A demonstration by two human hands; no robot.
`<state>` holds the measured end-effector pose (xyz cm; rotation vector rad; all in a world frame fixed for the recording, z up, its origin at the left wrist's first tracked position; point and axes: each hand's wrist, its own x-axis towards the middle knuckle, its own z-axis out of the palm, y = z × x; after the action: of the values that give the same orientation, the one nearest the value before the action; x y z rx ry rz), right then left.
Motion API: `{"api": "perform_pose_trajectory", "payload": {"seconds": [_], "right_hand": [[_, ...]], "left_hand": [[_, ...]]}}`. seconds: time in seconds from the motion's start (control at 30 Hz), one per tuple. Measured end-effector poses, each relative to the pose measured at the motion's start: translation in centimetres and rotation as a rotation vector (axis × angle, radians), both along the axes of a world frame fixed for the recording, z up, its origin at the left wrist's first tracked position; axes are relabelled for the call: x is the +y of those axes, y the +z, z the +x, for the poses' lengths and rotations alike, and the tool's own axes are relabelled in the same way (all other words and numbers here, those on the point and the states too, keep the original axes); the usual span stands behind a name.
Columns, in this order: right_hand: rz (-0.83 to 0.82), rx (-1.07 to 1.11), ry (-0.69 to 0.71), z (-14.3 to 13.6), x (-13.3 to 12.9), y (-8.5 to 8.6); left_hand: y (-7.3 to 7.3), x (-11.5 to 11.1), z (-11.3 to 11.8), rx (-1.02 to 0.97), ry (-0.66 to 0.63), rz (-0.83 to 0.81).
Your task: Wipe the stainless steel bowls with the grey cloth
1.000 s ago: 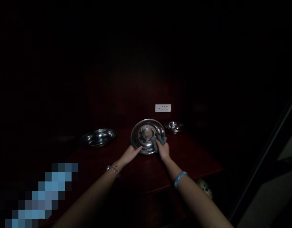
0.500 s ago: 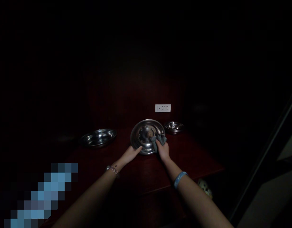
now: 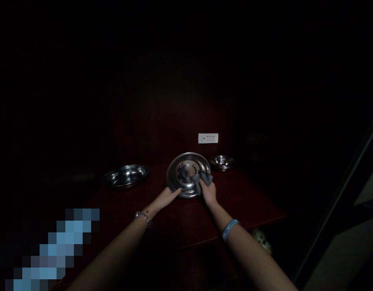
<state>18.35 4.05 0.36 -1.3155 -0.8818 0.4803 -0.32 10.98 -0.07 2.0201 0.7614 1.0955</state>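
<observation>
A round shiny metal plate (image 3: 177,171) is tilted up, its broad face towards me, above the dark red table. My left hand (image 3: 169,197) grips its lower left rim, thumb on the face and fingers hidden behind. A grey cloth (image 3: 205,179) is bunched in my right hand (image 3: 209,192), which presses it against the plate's lower right side. Whether the plate's lower edge touches the table I cannot tell.
On the table (image 3: 186,220), a wide metal dish (image 3: 127,176) lies to the left and small metal bowls (image 3: 222,162), seemingly stacked, stand at the back right. A white socket panel (image 3: 208,138) is on the wall. A pale spotted object (image 3: 262,239) shows beyond the right front edge. Surroundings are very dark.
</observation>
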Motion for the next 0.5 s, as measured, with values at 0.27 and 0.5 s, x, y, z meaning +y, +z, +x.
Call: {"api": "perform_pose_trajectory", "payload": {"seconds": [0.27,0.5], "right_hand": [[0.002,0.020,-0.004,0.3,0.5,-0.5],[-0.014,0.035,-0.009,0.5,0.6,-0.4]], "left_hand": [[0.8,-1.1,0.0,0.045,-0.081,-0.058],[1.7,-1.8,-0.2,0.092,-0.154,-0.049]]}}
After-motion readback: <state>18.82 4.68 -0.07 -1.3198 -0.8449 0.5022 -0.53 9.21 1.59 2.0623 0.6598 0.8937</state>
